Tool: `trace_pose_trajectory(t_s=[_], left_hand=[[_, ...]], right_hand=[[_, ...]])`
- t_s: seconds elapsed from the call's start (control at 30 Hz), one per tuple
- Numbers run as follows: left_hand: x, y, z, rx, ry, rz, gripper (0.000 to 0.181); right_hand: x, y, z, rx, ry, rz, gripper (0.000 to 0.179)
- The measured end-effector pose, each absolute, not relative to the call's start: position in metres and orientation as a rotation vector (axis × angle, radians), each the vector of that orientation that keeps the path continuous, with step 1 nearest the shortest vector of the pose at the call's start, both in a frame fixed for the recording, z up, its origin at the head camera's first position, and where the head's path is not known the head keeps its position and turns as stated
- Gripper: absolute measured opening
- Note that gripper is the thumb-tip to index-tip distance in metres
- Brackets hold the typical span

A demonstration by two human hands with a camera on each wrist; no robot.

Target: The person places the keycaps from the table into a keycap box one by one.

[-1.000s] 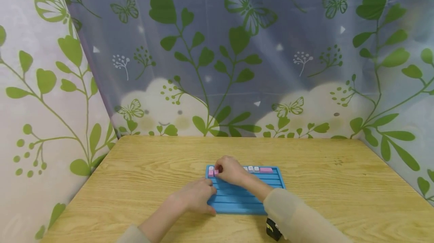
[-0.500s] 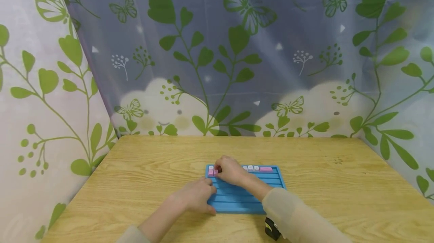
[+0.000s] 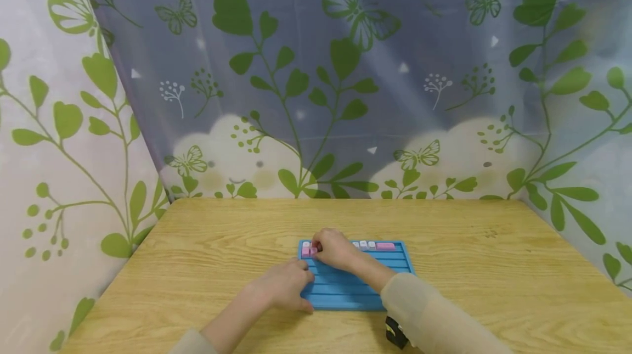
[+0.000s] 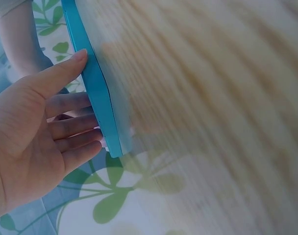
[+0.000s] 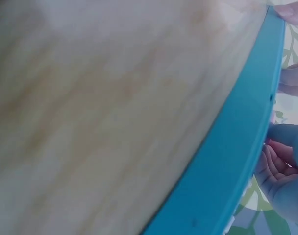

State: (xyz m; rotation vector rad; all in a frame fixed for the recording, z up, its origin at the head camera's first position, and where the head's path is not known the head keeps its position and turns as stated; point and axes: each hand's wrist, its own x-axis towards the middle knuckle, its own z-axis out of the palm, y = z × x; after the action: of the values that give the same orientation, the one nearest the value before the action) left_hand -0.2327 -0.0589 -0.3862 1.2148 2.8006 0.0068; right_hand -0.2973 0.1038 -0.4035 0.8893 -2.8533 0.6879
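Observation:
A blue tray (image 3: 353,290) with ridged rows lies on the table. Along its back row sit several white keycaps (image 3: 364,245) and a wide pink keycap (image 3: 385,246). My right hand (image 3: 338,249) reaches over the tray and pinches a small pink keycap (image 3: 313,252) near the back left corner, beside another pink keycap (image 3: 305,252). My left hand (image 3: 288,284) rests on the tray's left side, and in the left wrist view its thumb touches the blue side wall (image 4: 97,88) with the fingers extended. The right hand hides part of the back row.
The wooden table (image 3: 222,239) extends around the tray on all sides. A black object (image 3: 395,333) shows by the right sleeve, in front of the tray. A curtain (image 3: 316,96) printed with leaves and butterflies hangs behind the table.
The head view has shifted very slightly. Both hands stay in nearly the same place, and the small pink keycap remains between the right fingers.

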Motion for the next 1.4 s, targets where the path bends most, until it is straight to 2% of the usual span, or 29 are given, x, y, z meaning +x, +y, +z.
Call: trace_pose_trajectory(t_s=[0.33, 0.6, 1.0, 1.23, 1.4], left_hand=[[-0.231, -0.058, -0.386, 1.19, 2.814, 0.027, 0.047], [-0.231, -0.057, -0.387, 1.179, 2.807, 0.049, 0.048], [-0.231, -0.057, -0.385, 1.183, 2.805, 0.032, 0.049], [-0.23, -0.056, -0.383, 1.15, 2.794, 0.04, 0.049], [-0.228, -0.055, -0.383, 1.144, 2.789, 0.044, 0.05]], right_hand=[[-0.282, 0.138, -0.374, 0.734, -2.955, 0.763, 0.024], [-0.252, 0.205, -0.35, 0.817, -2.907, 0.787, 0.014], [-0.195, 0.301, -0.362, 0.857, -3.065, 0.755, 0.014], [-0.177, 0.319, -0.371, 0.878, -3.115, 0.651, 0.014], [-0.169, 0.319, -0.38, 0.813, -3.15, 0.61, 0.021]])
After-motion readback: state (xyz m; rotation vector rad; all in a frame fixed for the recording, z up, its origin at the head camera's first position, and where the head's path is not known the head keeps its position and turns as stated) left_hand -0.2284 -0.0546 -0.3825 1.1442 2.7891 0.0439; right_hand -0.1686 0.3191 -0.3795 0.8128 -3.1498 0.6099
